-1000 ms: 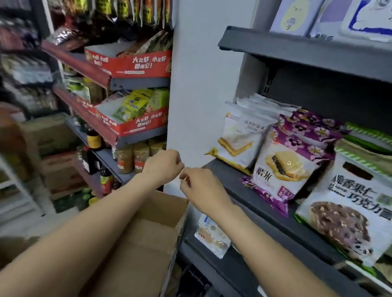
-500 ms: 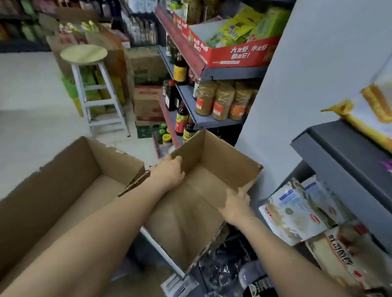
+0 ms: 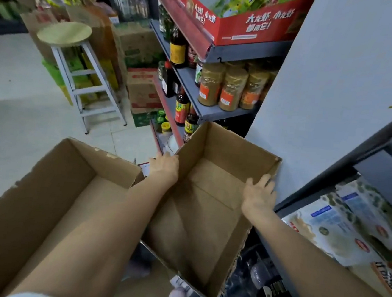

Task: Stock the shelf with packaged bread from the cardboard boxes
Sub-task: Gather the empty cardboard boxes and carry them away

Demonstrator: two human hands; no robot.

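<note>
An empty cardboard box (image 3: 209,197) sits tilted between my arms, right up against the dark grey shelf unit (image 3: 379,147). My left hand (image 3: 164,167) grips the box's left wall at its far corner. The right wall's rim is held by my right hand (image 3: 259,194), fingers over the edge. A second, larger cardboard box (image 3: 54,194) lies open and empty to the left, under my left forearm. Packaged bread (image 3: 341,224) in pale wrappers lies on a lower shelf at the right.
A white stool (image 3: 64,34) stands on the pale floor at the back left, with stacked cartons behind it. A side shelf holds sauce bottles and spice jars (image 3: 232,87) below a red display carton (image 3: 250,24). Dark plastic wrapping (image 3: 260,288) lies under the box.
My view dropped from the stocked bread shelf down to the boxes. Both hands came down from shelf height and took hold of the empty box's two side walls.
</note>
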